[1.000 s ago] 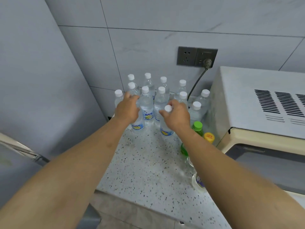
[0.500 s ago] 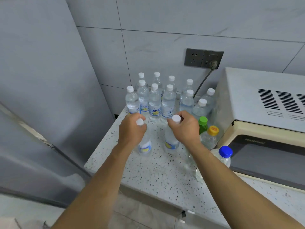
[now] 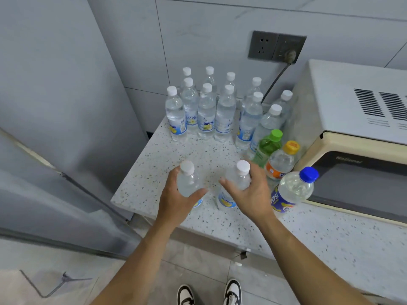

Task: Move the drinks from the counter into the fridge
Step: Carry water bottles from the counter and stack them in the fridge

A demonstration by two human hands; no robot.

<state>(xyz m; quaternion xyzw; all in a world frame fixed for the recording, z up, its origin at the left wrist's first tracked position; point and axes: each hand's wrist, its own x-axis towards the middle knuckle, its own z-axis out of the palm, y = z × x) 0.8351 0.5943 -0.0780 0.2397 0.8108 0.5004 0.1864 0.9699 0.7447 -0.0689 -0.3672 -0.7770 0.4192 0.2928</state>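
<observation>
Gripped: left hand [image 3: 176, 200] curls round one white-capped water bottle [image 3: 188, 183]; right hand [image 3: 253, 194] curls round a second water bottle [image 3: 239, 181]. Both bottles upright over the speckled counter [image 3: 154, 164] near its front edge; remaining bottles [image 3: 207, 111] clustered at the wall.

The microwave [image 3: 356, 119] is cut off by the right edge. The left hand [image 3: 176, 201] hides most of its bottle's label [image 3: 198, 203]. Far-row bottles [image 3: 209, 78] stand half hidden behind nearer ones. Label print on the water bottles [image 3: 206, 125] is too small to read.
</observation>
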